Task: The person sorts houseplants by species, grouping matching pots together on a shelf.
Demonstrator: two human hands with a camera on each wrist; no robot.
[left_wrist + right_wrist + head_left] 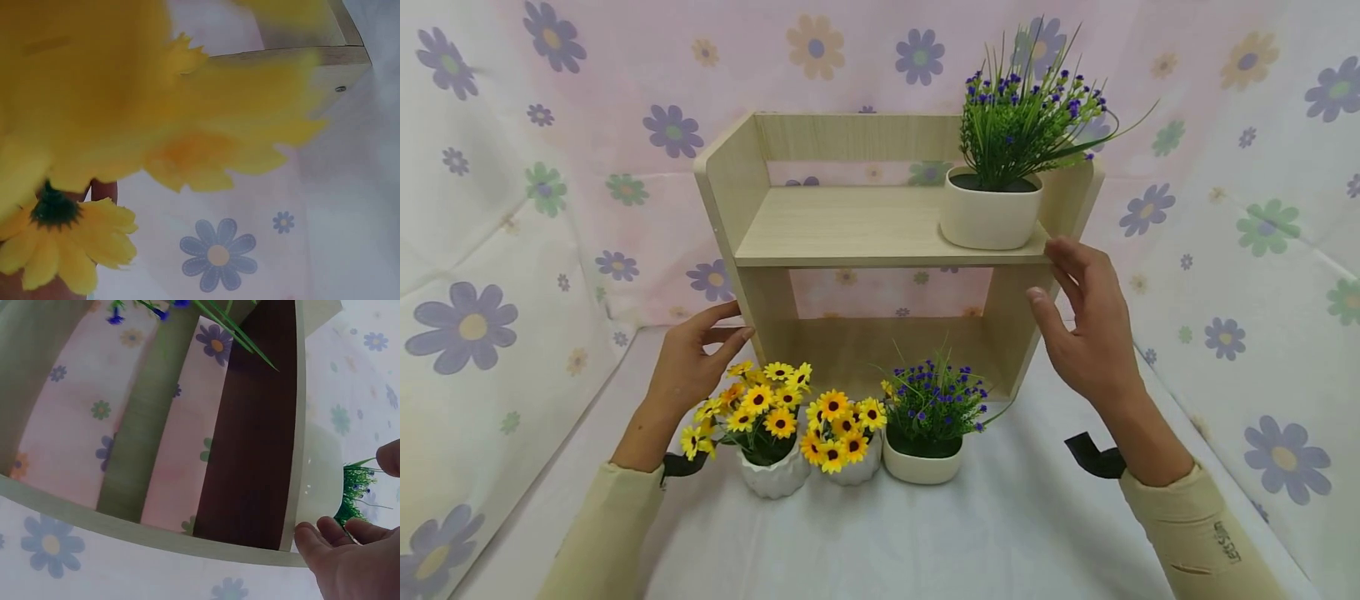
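A light wood two-tier shelf (850,221) stands upright, with a cream pot (992,215) of purple flowers and long grass on the right of its upper board. My right hand (1093,321) has its fingertips at the shelf's right side panel, near the end of that board; the right wrist view shows these fingertips (312,540) at the panel's edge. My left hand (688,358) is at the left side panel, fingers loosely bent and holding nothing. In the left wrist view, blurred yellow flowers (81,94) hide most of that hand.
Before the shelf, on the white cloth (850,542), stand two white pots (775,477) of yellow flowers and a second cream pot (922,467) with purple flowers. Flower-printed fabric (625,100) surrounds the back and sides. Black straps (1093,457) sit at both wrists.
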